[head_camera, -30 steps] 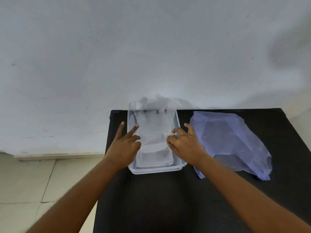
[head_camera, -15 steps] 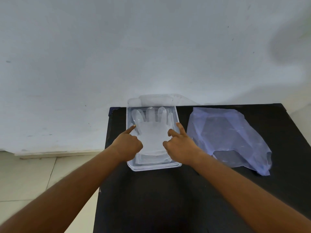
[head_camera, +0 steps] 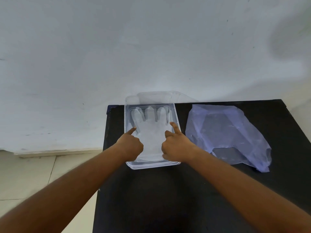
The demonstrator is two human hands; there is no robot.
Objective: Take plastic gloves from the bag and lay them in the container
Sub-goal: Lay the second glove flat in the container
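Each hand has its index finger stretched out and the other fingers curled into the palm, and neither grasps anything: the left hand (head_camera: 130,146) points its fingertip down at the left edge of the plastic glove (head_camera: 151,130), and the right hand (head_camera: 176,145) presses its fingertip at the glove's right edge, so the two seem to be smoothing or pinning the film flat rather than holding it. The glove lies spread inside the container (head_camera: 152,166), its fingers fanned toward the far end and its cuff toward the near wall, between the two wrists; whether more gloves lie stacked under it is hard to tell through the clear film, though the pale layer looks thicker than one sheet. The container is a clear, shallow rectangular tub standing on the black table (head_camera: 151,199) near its left edge, with what looks like a clear lid (head_camera: 161,97) propped behind it against the white wall. Just to the right, apart from the container, the bag (head_camera: 227,137) lies slumped and crumpled on the table, bluish and translucent, its mouth not clearly visible. Judging from this, at least one glove is already laid in place and is only being flattened; what remains depends on whether the bag holds more, which I cannot tell from here.
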